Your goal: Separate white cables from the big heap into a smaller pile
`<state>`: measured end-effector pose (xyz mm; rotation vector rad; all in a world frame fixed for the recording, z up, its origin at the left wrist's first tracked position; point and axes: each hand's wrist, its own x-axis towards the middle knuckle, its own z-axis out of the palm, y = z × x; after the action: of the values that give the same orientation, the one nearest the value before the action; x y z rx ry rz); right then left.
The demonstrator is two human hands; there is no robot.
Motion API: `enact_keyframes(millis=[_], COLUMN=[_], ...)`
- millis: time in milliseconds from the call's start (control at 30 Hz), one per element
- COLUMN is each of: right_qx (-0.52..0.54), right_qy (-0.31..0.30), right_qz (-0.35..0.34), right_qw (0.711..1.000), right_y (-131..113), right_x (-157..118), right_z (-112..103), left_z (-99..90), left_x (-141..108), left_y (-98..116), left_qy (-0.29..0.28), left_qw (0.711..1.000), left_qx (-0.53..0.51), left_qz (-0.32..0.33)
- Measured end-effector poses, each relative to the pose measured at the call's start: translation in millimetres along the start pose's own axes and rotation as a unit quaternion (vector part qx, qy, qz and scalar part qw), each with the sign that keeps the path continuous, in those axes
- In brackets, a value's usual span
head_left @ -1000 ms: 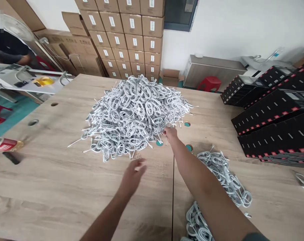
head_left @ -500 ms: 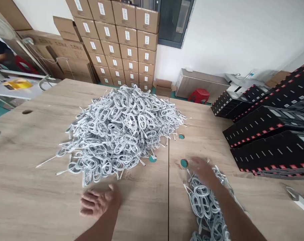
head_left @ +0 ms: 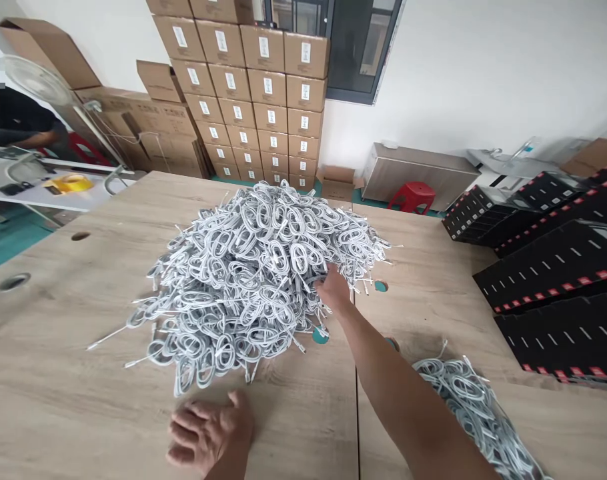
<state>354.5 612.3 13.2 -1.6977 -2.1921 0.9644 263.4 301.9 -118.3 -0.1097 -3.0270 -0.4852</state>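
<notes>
A large heap of coiled white cables (head_left: 233,280) lies on the wooden table, some connector ends sticking out at its edges. My right hand (head_left: 335,290) reaches into the right side of this heap, thumb and fingers closed around a coiled cable; its fingertips are partly hidden among the coils. Palm up, my left hand (head_left: 208,430) rests in front of the heap with loosely bent fingers apart and nothing in it. A smaller pile of coiled cables (head_left: 476,400) lies to the right, partly covered by my right forearm.
Black boxes (head_left: 548,267) line the table's right side. Behind the table stand stacked cartons (head_left: 268,87), a red stool (head_left: 413,197) and a low cabinet (head_left: 418,167). At far left, a person (head_left: 18,120) sits by another table with yellow tape (head_left: 73,183). Round holes pierce the tabletop.
My right hand has moved from the smaller pile leftward and away from me to the big heap. My left hand stays palm up in front. The view has shifted slightly.
</notes>
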Motion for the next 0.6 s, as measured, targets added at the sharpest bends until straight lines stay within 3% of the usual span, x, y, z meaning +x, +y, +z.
enact_keyframes(millis=[133, 233, 300, 400, 533, 600], right_qx=[0.014, 0.175, 0.320, 0.494, 0.633, 0.667], right_qy=[-0.016, -0.038, -0.047, -0.051, -0.073, -0.082], right_qz=[0.012, 0.006, 0.000, -0.007, 0.012, 0.013], right_qw=[1.000, 0.984, 0.946, 0.868, 0.771, 0.740], right_y=[0.7, 20.6, 39.0, 62.2, 73.4, 76.6], right_x=[5.0, -3.8, -17.4, -43.2, -71.6, -83.6], right_z=[-11.5, -14.2, -13.6, -13.9, -24.1, -35.5], left_z=[3.0, 9.3, 13.6, 18.3, 22.0, 23.7], left_x=[3.6, 7.0, 7.4, 5.8, 4.9, 6.0], left_y=[0.3, -4.1, -6.4, -7.3, -5.8, -5.0], left_qy=[-0.006, -0.002, 0.009, 0.023, 0.027, 0.025], left_qw=[1.000, 1.000, 1.000, 0.999, 0.999, 0.998], left_qx=[-0.006, -0.013, -0.020, -0.030, -0.045, -0.055], left_qz=[-0.020, -0.019, -0.012, -0.003, -0.005, -0.009])
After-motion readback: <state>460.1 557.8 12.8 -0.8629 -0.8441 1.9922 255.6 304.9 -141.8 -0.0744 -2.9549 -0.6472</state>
